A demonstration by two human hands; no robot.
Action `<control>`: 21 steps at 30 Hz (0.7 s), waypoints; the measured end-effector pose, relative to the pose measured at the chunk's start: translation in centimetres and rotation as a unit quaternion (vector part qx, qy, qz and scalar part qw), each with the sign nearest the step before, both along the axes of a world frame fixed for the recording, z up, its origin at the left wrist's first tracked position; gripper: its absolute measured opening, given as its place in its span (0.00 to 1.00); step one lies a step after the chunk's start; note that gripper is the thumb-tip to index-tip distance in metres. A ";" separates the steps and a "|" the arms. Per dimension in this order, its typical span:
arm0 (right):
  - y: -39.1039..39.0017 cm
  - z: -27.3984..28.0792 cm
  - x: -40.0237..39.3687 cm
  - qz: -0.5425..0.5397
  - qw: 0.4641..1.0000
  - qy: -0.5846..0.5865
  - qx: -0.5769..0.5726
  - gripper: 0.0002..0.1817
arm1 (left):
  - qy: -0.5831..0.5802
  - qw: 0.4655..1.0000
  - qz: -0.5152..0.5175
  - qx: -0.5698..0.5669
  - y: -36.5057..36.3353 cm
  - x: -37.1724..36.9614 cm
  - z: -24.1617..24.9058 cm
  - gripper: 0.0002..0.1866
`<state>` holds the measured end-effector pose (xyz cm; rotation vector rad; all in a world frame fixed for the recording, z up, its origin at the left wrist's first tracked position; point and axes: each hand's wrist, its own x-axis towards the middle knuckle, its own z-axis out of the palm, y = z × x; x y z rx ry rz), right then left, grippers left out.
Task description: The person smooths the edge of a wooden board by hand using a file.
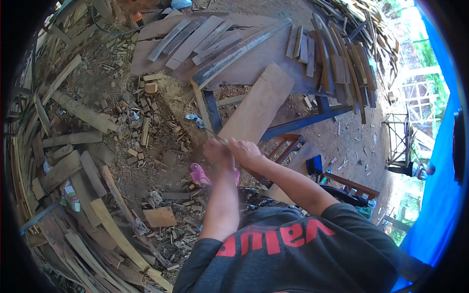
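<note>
A long, light brown wooden board (261, 100) slants across a dark frame in front of me, its near end at my hands. My right hand (245, 153) is closed at that end, with its fingers curled. Beside it on the left, my left hand (216, 152) is curled into a fist, somewhat blurred by motion. A thin dark strip (213, 135) shows at the tops of both hands, running up and left past the board's edge. What each fist grips is hidden, and I cannot tell which one holds the strip.
Beneath the board is a dark frame (308, 120). Several cut planks (195, 41) lie on a brown sheet (234, 68) beyond it. Stacked boards (342, 63) stand at right. Wood scraps (139, 117) and long offcuts (93, 210) cover the ground at left. A pink sandal (199, 174) shows below.
</note>
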<state>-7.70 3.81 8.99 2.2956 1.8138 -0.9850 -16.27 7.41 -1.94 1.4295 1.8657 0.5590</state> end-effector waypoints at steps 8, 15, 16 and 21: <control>-2.6 1.4 0.4 -0.025 1.000 -0.001 0.012 0.09 | 0.011 0.992 0.120 0.045 -0.4 1.1 -1.2 0.30; -4.0 2.4 1.5 -0.003 0.999 0.003 0.033 0.08 | 0.025 0.998 0.031 0.054 -0.6 0.9 -1.3 0.22; -5.1 3.1 1.5 -0.010 0.999 0.005 0.039 0.08 | 0.073 0.997 0.011 0.032 -0.8 0.8 -1.2 0.17; -1.8 -1.5 0.9 -0.004 0.999 0.008 0.030 0.13 | 0.010 0.998 -0.024 -0.056 -0.2 0.1 -1.9 0.19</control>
